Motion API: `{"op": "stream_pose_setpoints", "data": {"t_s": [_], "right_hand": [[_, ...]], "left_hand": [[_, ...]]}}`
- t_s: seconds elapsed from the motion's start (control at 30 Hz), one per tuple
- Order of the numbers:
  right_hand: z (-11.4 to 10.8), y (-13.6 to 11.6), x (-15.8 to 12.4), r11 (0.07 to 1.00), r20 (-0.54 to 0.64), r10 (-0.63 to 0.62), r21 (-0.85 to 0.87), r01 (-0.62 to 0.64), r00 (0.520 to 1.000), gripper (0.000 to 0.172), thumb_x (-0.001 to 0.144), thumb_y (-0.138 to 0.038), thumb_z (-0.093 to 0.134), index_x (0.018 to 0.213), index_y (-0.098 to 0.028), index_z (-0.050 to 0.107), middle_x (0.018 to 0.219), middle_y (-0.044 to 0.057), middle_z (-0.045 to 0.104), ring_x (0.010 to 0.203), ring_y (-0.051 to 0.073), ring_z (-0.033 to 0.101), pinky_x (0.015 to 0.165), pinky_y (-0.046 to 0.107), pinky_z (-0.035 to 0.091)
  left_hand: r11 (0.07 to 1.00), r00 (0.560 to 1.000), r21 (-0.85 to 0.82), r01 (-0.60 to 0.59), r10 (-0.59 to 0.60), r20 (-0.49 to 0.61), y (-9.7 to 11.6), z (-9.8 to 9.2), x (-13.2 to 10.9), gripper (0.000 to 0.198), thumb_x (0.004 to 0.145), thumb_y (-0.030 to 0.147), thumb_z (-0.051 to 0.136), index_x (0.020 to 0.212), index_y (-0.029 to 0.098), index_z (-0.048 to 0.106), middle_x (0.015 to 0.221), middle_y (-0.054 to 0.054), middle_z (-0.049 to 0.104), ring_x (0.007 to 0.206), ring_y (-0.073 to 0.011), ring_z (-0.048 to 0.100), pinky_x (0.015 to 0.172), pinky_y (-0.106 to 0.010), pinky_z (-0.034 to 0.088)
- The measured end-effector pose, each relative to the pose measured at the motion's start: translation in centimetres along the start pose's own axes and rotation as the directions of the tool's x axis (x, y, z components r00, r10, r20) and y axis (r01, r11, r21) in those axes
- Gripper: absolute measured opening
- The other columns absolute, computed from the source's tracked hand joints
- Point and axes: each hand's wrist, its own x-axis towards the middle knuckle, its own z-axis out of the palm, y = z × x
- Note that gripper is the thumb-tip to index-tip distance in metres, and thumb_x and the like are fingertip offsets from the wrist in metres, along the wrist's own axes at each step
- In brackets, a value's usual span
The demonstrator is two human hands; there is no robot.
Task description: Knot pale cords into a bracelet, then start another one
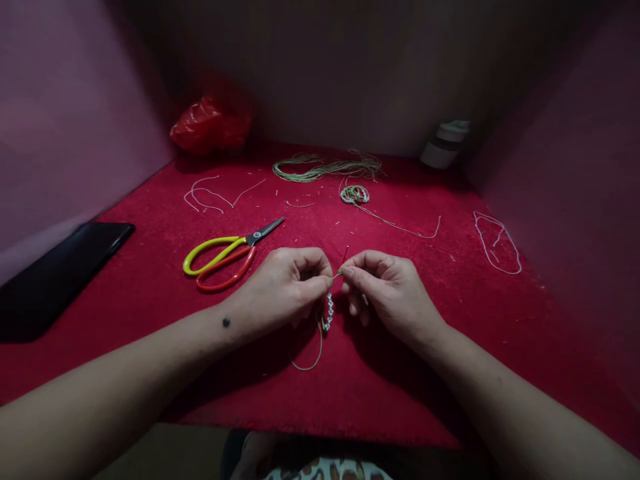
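My left hand (305,283) is closed in a pinch on a beaded cord bracelet (329,313). Its strand of small pale beads hangs below the fingers, and a thin loose cord end (320,353) curves down toward the red cloth. Close by on the right, my right hand (377,287) pinches the bracelet's cord at a small green bit (339,272), perhaps a knot or bead. A short stretch of cord spans the gap between both fingertips. Beyond the right fingertips a thin dark end (347,252) sticks up. Part of the bracelet is hidden behind the left fingers.
Scissors (227,260) with yellow and red handles lie left of my hands. A black phone-like slab (65,273) is farther left. Behind are a red plastic bag (210,123), a cord bundle (325,168), a coiled beaded piece (355,194) and a small bottle (444,145). White thread (497,243) lies right.
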Motion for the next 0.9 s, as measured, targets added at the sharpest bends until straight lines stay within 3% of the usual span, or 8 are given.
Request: {"op": "stream_pose_setpoints", "data": {"t_s": [0.17,0.43,0.73,0.83,0.9], "right_hand": [[-0.09,-0.05,-0.25,0.999,0.009,-0.014,-0.040,0.014,1.000,0.017,0.081,-0.030,0.056,0.075,-0.014,0.057,0.046,-0.004,0.053,0.034,0.007,0.044,0.032,0.016,0.036],[-0.10,0.29,-0.24,0.993,0.016,-0.035,-0.116,0.037,0.999,0.016,0.081,-0.031,0.056,0.077,-0.015,0.055,0.047,-0.004,0.053,0.034,0.007,0.045,0.033,0.017,0.036],[0.07,0.59,-0.31,0.864,-0.012,-0.254,-0.453,0.222,0.967,0.011,0.080,-0.022,0.053,0.073,-0.015,0.058,0.054,-0.001,0.056,0.045,0.007,0.047,0.044,0.018,0.036],[0.10,0.62,-0.40,0.824,0.007,-0.312,-0.496,0.274,0.950,0.008,0.079,-0.019,0.053,0.073,-0.015,0.057,0.053,-0.001,0.055,0.046,0.007,0.047,0.046,0.018,0.036],[0.08,0.63,-0.35,0.848,0.004,-0.281,-0.466,0.251,0.960,0.009,0.080,-0.020,0.052,0.073,-0.015,0.056,0.052,-0.002,0.054,0.045,0.007,0.047,0.046,0.018,0.036]], "left_hand": [[0.998,0.997,0.006,0.065,-0.065,0.030,0.41,0.01,0.29,0.012,0.078,0.027,0.055,0.077,0.015,0.052,0.049,0.004,0.053,0.036,-0.0074,0.046,0.036,-0.017,0.036],[0.999,0.999,0.014,0.041,-0.041,0.006,0.27,0.22,0.26,0.017,0.080,0.030,0.052,0.073,0.015,0.056,0.046,0.004,0.049,0.035,-0.0055,0.040,0.033,-0.014,0.030],[0.994,0.998,0.107,-0.012,0.018,-0.060,-0.10,0.36,0.30,0.014,0.078,0.024,0.051,0.070,0.014,0.058,0.047,0.006,0.044,0.039,-0.0041,0.038,0.036,-0.012,0.028],[0.974,0.992,0.219,-0.060,0.083,-0.096,-0.11,0.35,0.28,0.014,0.076,0.021,0.051,0.068,0.014,0.060,0.053,0.003,0.050,0.048,-0.0057,0.045,0.043,-0.013,0.033],[0.963,0.989,0.255,-0.086,0.114,-0.098,-0.02,0.36,0.26,0.014,0.075,0.020,0.050,0.068,0.014,0.060,0.057,0.002,0.054,0.053,-0.0069,0.049,0.047,-0.013,0.036]]}}
